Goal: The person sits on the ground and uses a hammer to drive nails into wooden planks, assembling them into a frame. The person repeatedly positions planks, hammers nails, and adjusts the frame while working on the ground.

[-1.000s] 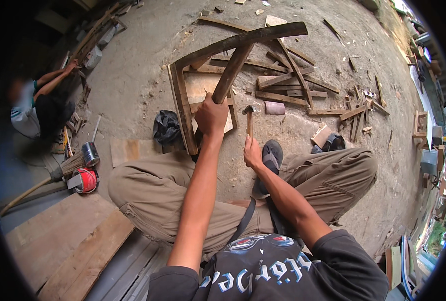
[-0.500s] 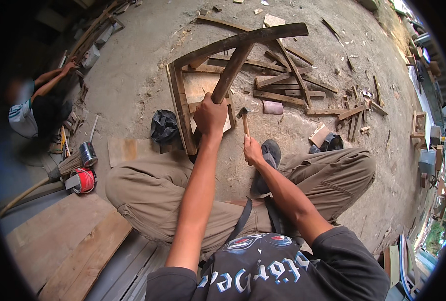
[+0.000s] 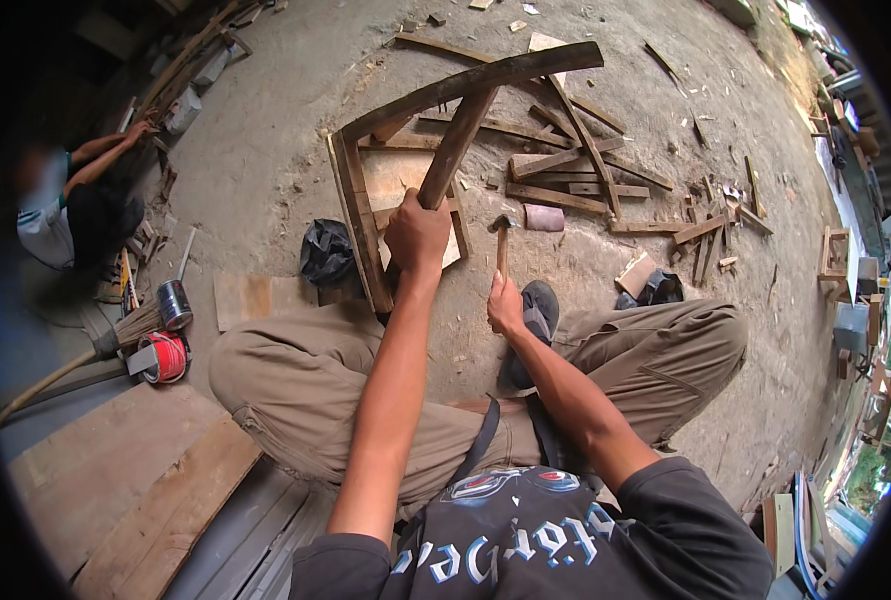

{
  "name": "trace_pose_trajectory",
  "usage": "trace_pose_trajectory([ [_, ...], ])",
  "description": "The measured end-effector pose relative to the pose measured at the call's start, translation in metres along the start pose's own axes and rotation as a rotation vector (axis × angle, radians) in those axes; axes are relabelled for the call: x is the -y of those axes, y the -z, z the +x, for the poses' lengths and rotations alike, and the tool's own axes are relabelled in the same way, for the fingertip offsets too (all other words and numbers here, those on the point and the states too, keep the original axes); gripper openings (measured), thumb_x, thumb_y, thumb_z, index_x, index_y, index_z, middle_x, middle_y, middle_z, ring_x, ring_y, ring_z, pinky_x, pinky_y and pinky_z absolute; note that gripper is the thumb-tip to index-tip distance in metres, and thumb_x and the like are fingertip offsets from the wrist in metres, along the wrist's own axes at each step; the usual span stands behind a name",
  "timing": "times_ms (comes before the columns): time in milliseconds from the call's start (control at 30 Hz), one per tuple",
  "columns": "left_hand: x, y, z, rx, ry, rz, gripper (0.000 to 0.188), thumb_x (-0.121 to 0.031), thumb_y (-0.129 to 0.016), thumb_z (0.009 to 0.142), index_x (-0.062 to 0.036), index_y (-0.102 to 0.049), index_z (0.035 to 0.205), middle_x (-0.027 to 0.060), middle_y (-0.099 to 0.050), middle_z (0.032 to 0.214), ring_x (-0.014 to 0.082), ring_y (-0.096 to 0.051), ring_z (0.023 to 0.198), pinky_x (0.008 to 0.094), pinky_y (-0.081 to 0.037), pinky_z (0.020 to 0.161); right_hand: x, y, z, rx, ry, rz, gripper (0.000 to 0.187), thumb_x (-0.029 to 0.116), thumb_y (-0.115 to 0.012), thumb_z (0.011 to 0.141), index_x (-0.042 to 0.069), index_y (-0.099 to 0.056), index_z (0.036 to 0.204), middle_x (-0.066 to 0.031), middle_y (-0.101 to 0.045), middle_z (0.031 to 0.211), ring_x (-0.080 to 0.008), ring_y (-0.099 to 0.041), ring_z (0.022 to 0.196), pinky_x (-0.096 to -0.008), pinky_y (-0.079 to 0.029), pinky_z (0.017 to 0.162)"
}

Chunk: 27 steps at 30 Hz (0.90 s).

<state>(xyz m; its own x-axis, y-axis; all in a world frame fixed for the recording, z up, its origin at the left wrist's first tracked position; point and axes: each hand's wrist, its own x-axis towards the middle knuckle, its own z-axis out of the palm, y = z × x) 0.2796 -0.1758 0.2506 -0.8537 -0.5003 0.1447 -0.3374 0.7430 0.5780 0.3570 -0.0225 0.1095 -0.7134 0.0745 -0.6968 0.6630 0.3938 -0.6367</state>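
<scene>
A dark wooden frame [image 3: 360,195] with a long curved rail on top stands in front of me. My left hand [image 3: 417,235] is closed around its slanted wooden bar [image 3: 457,147]. In my right hand [image 3: 504,303] is a hammer [image 3: 502,250], gripped by its wooden handle, the dark head pointing up and away from me. The hammer head is apart from the frame, to its right. A light wooden panel [image 3: 398,178] shows within the frame, partly hidden by my left hand and the bar.
Loose wooden strips [image 3: 585,170] lie piled beyond the frame. A black plastic bag [image 3: 327,250] sits left of it. Near my left knee are a paint can [image 3: 174,304], a red spool [image 3: 165,357] and a broom [image 3: 130,330]. Another person [image 3: 75,215] sits at far left.
The frame's top has shifted slightly left and toward me with my left hand on it. My right hand has moved a little, and the hammer head now sits slightly further right.
</scene>
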Motion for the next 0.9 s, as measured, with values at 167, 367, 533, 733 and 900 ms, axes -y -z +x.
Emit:
trace_pose_trajectory([
  [167, -0.007, 0.002, -0.003, 0.012, 0.020, -0.016, 0.025, -0.029, -0.064, 0.081, -0.0043, -0.063, 0.080, 0.0205, -0.067, 0.071, 0.0418, -0.067, 0.072, 0.0506, -0.053, 0.065, -0.029, -0.004, 0.019, -0.115, 0.171, -0.065, 0.045, 0.047, -0.034, 0.102, 0.006, -0.048, 0.089, -0.0105, -0.052, 0.058, -0.0231, -0.054, 0.043, -0.0393, -0.044, 0.041],
  [367, 0.002, 0.002, 0.001, -0.018, 0.021, -0.015, 0.024, -0.030, -0.064, 0.081, -0.0053, -0.063, 0.079, 0.0191, -0.067, 0.070, 0.0418, -0.067, 0.071, 0.0507, -0.052, 0.065, -0.012, -0.006, 0.013, 0.010, 0.029, -0.014, 0.042, 0.045, -0.036, 0.102, 0.007, -0.046, 0.089, -0.0099, -0.052, 0.059, -0.0239, -0.054, 0.043, -0.0399, -0.043, 0.039],
  [533, -0.005, -0.001, 0.000, -0.016, 0.027, -0.011, 0.024, -0.029, -0.065, 0.080, -0.0054, -0.063, 0.080, 0.0199, -0.067, 0.070, 0.0421, -0.067, 0.072, 0.0510, -0.052, 0.065, -0.033, -0.006, 0.020, -0.073, 0.179, -0.075, 0.044, 0.046, -0.035, 0.102, 0.005, -0.045, 0.091, -0.0088, -0.050, 0.055, -0.0235, -0.053, 0.041, -0.0379, -0.041, 0.035],
  [733, 0.016, -0.004, 0.006, -0.048, 0.037, -0.004, 0.019, -0.025, -0.063, 0.079, -0.0061, -0.063, 0.081, 0.0213, -0.067, 0.072, 0.0434, -0.066, 0.073, 0.0527, -0.052, 0.067, -0.011, 0.003, 0.022, 0.099, -0.085, -0.125, 0.058, 0.048, -0.033, 0.102, -0.005, -0.057, 0.095, -0.0202, -0.062, 0.068, -0.0329, -0.063, 0.053, -0.0451, -0.049, 0.047],
  [900, 0.057, 0.007, 0.021, -0.047, 0.043, -0.244, 0.023, -0.024, -0.067, 0.073, -0.0009, -0.065, 0.074, 0.0225, -0.064, 0.068, 0.0403, -0.067, 0.072, 0.0449, -0.049, 0.063, -0.005, 0.029, 0.021, -0.187, 0.123, 0.052, 0.052, 0.051, -0.042, 0.099, 0.005, -0.054, 0.078, -0.0084, -0.055, 0.057, -0.0235, -0.057, 0.048, -0.0397, -0.045, 0.047],
])
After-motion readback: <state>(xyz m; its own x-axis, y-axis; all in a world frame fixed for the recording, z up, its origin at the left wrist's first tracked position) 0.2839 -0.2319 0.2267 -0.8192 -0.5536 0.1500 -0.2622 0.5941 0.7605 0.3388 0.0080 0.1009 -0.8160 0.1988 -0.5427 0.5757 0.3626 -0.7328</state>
